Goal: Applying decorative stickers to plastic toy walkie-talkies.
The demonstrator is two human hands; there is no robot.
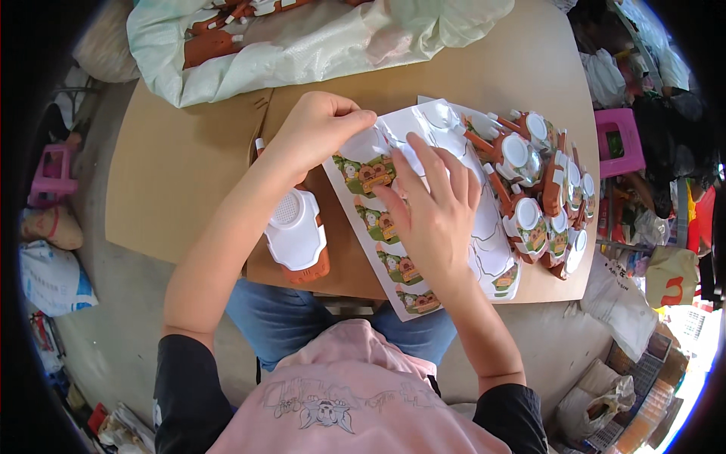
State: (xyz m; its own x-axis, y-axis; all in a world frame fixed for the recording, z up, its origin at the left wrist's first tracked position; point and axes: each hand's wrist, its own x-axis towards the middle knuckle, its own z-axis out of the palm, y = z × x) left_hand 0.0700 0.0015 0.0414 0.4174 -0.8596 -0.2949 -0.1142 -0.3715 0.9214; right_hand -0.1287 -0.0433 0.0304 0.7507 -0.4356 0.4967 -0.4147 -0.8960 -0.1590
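A white sticker sheet with rows of green and brown cartoon stickers lies slanted on the table. My left hand is closed, thumb and fingertips pinching at the sheet's upper left edge; whether they grip the backing or a sticker's edge cannot be told. Over the middle of the sheet, my right hand is spread, fingers apart, its fingertips near the upper stickers. It covers part of the sheet. Under my left forearm lies a white and brown toy shaped like a walkie-talkie, with a round dotted grille and its upper end partly hidden.
Several similar brown toys with stickered fronts are heaped at the table's right. A pale woven sack holding more brown parts lies along the far edge. Pink stools and bags stand on the floor around the brown table.
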